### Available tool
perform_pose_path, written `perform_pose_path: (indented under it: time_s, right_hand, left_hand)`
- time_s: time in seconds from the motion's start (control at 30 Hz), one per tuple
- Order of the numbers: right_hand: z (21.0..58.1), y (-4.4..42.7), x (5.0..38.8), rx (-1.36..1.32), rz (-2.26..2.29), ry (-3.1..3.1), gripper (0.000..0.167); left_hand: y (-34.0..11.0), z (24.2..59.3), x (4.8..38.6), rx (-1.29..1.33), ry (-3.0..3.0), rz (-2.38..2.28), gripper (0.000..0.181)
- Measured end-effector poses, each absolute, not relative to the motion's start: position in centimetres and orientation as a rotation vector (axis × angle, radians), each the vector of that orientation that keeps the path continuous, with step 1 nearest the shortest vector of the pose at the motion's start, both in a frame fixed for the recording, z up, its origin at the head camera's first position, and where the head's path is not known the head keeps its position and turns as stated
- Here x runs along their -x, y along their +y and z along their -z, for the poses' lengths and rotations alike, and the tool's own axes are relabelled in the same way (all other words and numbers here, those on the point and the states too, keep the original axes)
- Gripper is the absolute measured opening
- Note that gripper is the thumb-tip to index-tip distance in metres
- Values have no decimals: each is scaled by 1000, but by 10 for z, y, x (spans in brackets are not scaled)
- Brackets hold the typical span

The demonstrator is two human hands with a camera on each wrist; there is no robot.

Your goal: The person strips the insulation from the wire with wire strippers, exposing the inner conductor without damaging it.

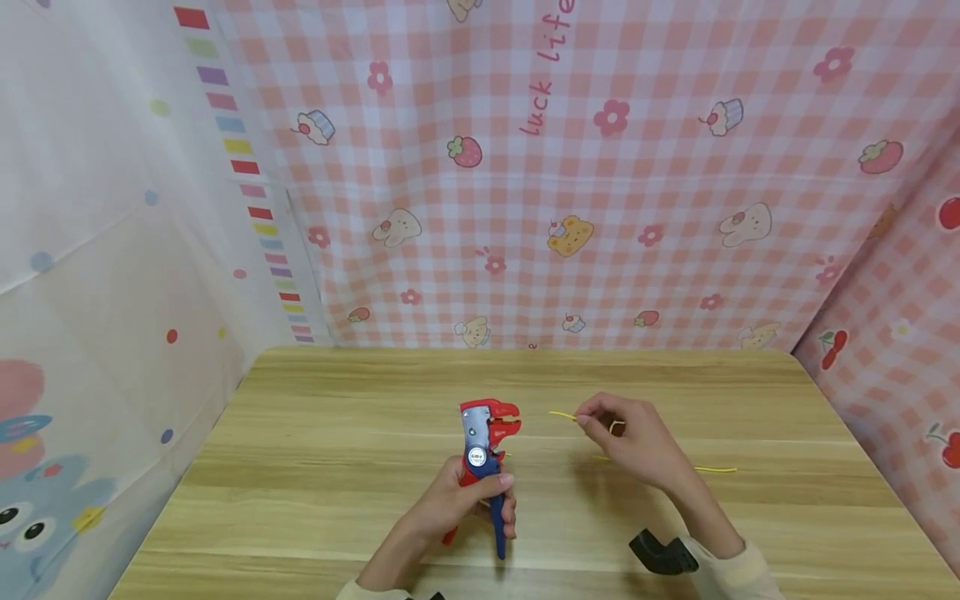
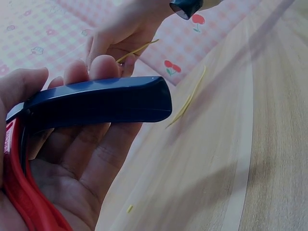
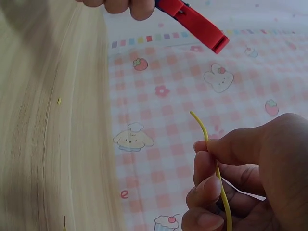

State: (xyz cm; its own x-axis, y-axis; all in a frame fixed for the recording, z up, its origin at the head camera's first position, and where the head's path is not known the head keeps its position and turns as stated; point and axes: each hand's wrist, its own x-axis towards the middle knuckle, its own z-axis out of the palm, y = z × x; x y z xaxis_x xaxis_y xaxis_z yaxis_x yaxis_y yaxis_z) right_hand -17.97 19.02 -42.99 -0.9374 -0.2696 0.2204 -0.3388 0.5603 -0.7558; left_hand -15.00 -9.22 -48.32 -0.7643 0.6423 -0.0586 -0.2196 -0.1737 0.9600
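Note:
My left hand (image 1: 467, 500) grips a wire stripper (image 1: 476, 429) by its red and blue handles, with its red jaws uppermost and pointing to the right. Fingers wrap round the dark blue handle (image 2: 101, 101), which fills the left wrist view. Between thumb and fingertips my right hand (image 1: 630, 437) pinches a yellow wire (image 3: 205, 127). The wire's free end points left toward the stripper's red jaws, with a gap between them. In the right wrist view the wire runs down across the curled fingers, and its tip looks covered in yellow.
More yellow wire (image 1: 716, 469) lies on the wooden table (image 1: 337, 433) beneath and beyond the right forearm. A tiny yellow scrap (image 2: 130, 208) lies nearer the left hand. A wire end with a thin bare tip (image 3: 65, 224) shows in the right wrist view. Patterned cloth surrounds the table.

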Motion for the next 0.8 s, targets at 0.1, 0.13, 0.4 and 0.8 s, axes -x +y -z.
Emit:
perform_pose_path:
  time_s: [0.1,0.13,0.4,0.8]
  right_hand:
    - [428,188,178,-542,-1340,-2696,7]
    - [428,188,177,-546,-1340,-2695,7]
    - [423,182,172,-568,-1323,-2696,7]
    - [415,175,165,-614,-1362,-2683,7]
  left_hand:
    - [-91,483,149,-504,1514,-1989,21]
    - [-91,483,149,-506,1511,-1990,21]
    - [-89,483,149,-460,1504,-1977,26]
    - [-87,481,146,-520,1483,-1983,17]
